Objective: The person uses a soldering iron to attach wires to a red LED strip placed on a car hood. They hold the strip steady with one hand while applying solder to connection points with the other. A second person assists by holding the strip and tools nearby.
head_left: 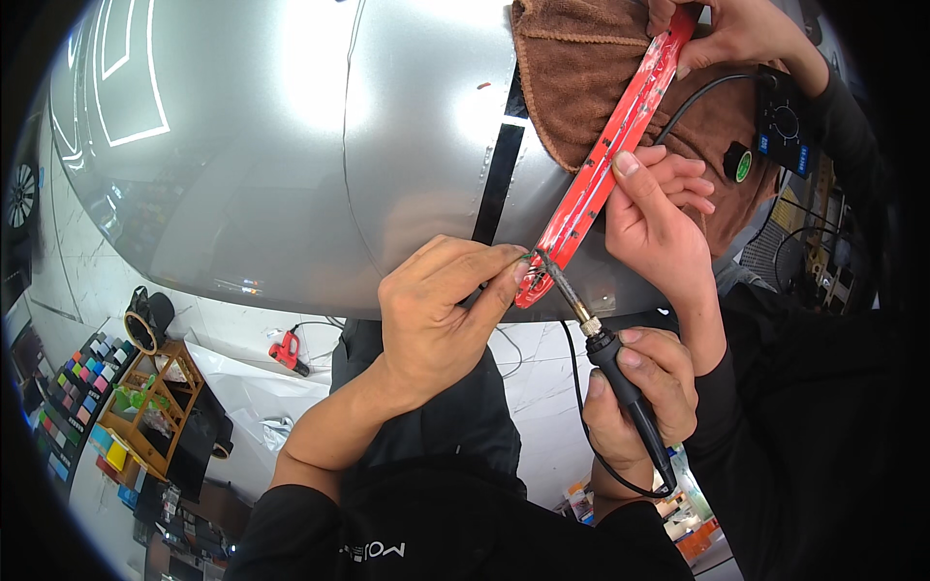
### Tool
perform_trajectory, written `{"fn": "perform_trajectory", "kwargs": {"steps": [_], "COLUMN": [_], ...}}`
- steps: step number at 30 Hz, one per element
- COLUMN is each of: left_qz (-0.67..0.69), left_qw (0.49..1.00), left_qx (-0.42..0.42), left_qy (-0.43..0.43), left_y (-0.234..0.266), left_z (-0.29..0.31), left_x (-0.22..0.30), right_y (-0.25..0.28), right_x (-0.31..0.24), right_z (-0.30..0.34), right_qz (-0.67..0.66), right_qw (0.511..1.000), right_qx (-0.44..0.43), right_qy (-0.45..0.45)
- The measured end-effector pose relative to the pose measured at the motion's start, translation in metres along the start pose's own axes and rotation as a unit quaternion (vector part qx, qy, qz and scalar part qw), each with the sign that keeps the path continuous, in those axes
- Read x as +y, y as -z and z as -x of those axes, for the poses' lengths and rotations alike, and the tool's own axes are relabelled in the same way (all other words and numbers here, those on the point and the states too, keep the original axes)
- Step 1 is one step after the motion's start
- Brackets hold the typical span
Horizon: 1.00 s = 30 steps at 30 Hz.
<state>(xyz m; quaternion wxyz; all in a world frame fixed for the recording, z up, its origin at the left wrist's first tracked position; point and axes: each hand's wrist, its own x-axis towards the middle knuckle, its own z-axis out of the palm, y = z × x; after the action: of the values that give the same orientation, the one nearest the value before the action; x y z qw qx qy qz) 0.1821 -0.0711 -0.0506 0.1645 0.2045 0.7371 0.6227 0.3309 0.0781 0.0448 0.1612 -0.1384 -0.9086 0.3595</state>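
My right hand (651, 397) grips the black handle of a soldering iron (614, 360). Its metal tip points up and left, at the near end of a red light strip (593, 179). Beside that tip, my left hand (441, 310) is closed in a pinch on thin wires (533, 259) at the strip's end; exactly which strands it holds is too small to tell. Another person steadies the strip: one hand (668, 213) presses a thumb on its middle, the other hand (741, 39) holds its far end.
Beneath the strip, a brown towel (562, 77) covers part of a silver car panel (291, 174). A black soldering station (783, 126) with a dial and a small round green-topped container (740, 163) rest on it. A red heat gun (288, 351) lies on the floor near a wooden shelf (145, 426).
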Motion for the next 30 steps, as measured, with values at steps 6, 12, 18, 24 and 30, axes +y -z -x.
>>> {"fn": "perform_trajectory", "kwargs": {"steps": [6, 12, 18, 24, 30], "left_qz": [0.005, 0.009, 0.009, 0.002, 0.009], "left_qw": [1.0, 1.0, 1.0, 1.0, 1.0], "left_qx": [0.0, 0.004, 0.002, 0.004, 0.006], "left_qy": [-0.003, -0.001, -0.003, -0.005, -0.009], "left_y": [-0.0011, -0.0002, -0.0013, 0.0001, 0.0], "left_z": [-0.0002, 0.0006, 0.0002, 0.0006, -0.0003], "left_x": [-0.0015, -0.001, -0.0024, 0.0006, -0.0004], "right_y": [0.0008, 0.0027, 0.0037, 0.0011, -0.0015], "right_x": [0.0006, 0.0002, 0.0033, 0.0016, 0.0027], "right_z": [0.0008, 0.0067, 0.0074, 0.0066, 0.0051], "right_qz": [-0.012, -0.002, -0.002, -0.017, -0.009], "right_qw": [1.0, 1.0, 1.0, 1.0, 1.0], "right_qx": [-0.007, -0.005, -0.001, 0.008, 0.005], "right_qy": [-0.005, -0.012, 0.004, 0.011, 0.013]}}
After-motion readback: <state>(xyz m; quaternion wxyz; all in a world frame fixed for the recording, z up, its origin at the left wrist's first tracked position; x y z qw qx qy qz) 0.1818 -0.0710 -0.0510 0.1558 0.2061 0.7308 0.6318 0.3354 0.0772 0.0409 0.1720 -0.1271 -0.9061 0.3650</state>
